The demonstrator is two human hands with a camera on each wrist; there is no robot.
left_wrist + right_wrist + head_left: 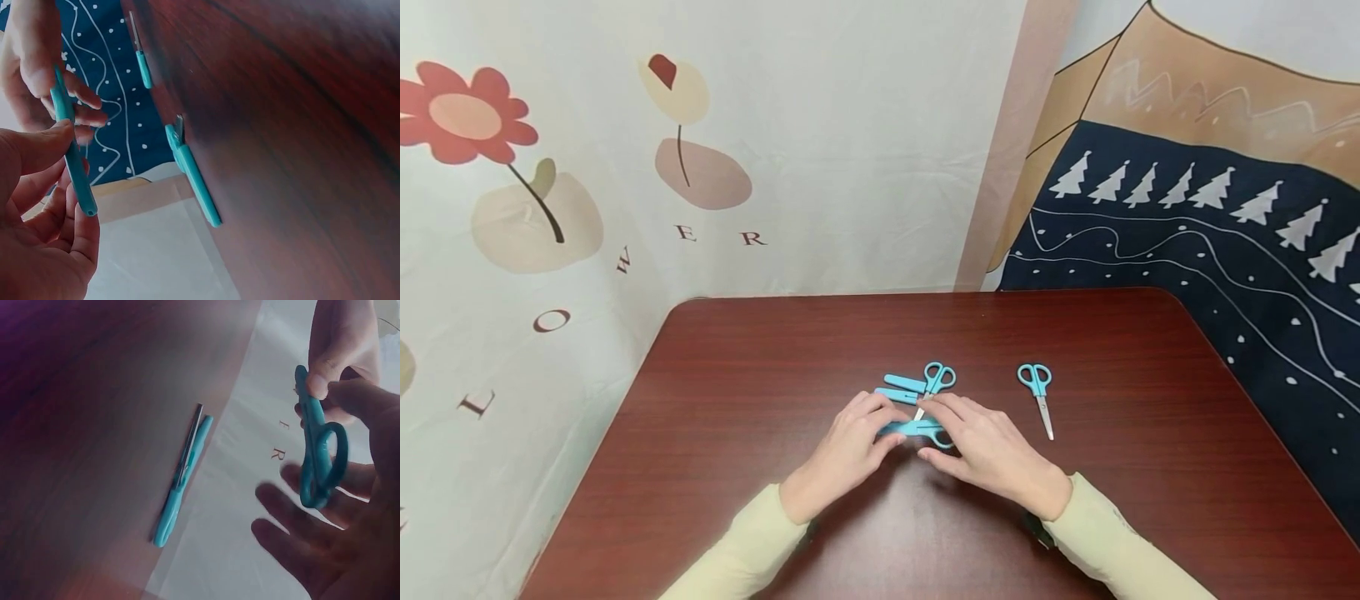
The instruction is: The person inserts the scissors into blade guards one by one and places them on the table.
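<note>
My left hand (850, 437) pinches a blue cover (78, 178) fitted over the blades of a pair of blue-handled scissors (317, 456), held above the table. My right hand (988, 446) is at the handle loops, its fingers spread and loosely bent beside them; whether it touches them is hard to tell. Just beyond, a second pair of scissors (938, 377) lies with bare blades, partly behind the held pair in the head view. Two loose blue blade covers (904, 382) lie to its left. A third pair of scissors (1036, 383) rests uncovered off to the right.
The dark red wooden table (760, 350) has rounded far corners. Behind it hangs a pale cloth (850, 150) with flowers and letters, and a navy cloth (1150, 225) with white trees is at the right.
</note>
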